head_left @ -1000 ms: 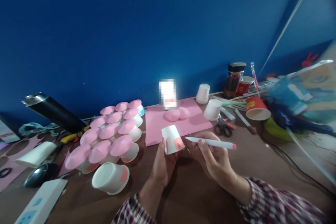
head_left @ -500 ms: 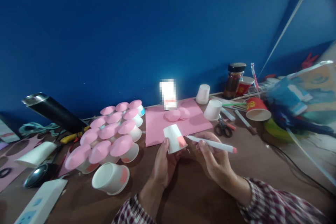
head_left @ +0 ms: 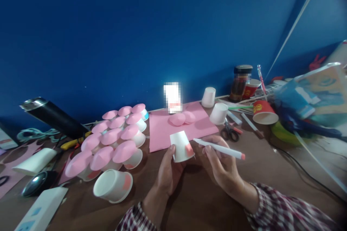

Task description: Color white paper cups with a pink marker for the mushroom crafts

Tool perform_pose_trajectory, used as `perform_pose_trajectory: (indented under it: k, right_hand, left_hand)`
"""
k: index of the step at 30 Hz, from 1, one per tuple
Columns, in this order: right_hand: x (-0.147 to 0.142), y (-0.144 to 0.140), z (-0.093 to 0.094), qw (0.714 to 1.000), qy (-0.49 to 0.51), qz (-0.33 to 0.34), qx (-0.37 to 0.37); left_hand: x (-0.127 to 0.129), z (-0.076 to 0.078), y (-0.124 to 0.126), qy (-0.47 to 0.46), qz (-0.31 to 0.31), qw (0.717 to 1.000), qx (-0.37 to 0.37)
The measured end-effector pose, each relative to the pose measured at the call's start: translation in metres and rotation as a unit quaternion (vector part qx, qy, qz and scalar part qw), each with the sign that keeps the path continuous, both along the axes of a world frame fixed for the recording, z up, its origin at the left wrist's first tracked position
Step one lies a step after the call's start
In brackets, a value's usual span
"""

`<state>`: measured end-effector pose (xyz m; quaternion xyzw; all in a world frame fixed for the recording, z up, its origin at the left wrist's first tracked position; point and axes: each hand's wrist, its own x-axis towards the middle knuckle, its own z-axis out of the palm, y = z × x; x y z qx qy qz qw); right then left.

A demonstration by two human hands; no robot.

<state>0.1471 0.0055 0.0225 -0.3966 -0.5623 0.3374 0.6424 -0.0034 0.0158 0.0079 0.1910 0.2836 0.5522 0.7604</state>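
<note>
Left hand (head_left: 168,173) pinching an upturned paper cup (head_left: 181,147) above the surface's near edge; right hand (head_left: 220,162) closed on a marker (head_left: 219,148); a slipping tip could smear the pink patch.

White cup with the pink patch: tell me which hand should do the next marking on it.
Right, probably. The right hand already grips the marker, whose tip points at the white cup. The left hand holds that cup upside down from below, so it is occupied steadying it.
</note>
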Motion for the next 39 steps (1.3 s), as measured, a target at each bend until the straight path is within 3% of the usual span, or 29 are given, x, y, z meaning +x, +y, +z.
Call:
perform_pose_trajectory:
  k: [8, 16, 23, 32, 39]
  right_hand:
    - [0.000, 0.001, 0.000, 1.000, 0.007, -0.002, 0.001]
    - [0.000, 0.001, -0.002, 1.000, 0.013, -0.016, -0.001]
    - [0.001, 0.002, -0.003, 0.999, -0.016, -0.025, 0.013]
    - [0.005, -0.001, -0.011, 0.994, -0.105, 0.004, 0.029]
    - [0.007, 0.002, -0.015, 0.991, -0.135, 0.007, -0.010]
  left_hand:
    - [-0.002, 0.009, 0.000, -0.011, 0.009, 1.000, -0.024]
    - [-0.015, 0.008, 0.003, -0.049, -0.044, 0.994, -0.089]
    - [-0.002, 0.008, 0.002, -0.015, -0.002, 0.999, -0.031]
    - [0.004, -0.012, -0.001, 0.076, 0.008, 0.995, 0.061]
    - [0.008, -0.006, -0.004, 0.100, 0.003, 0.992, 0.072]
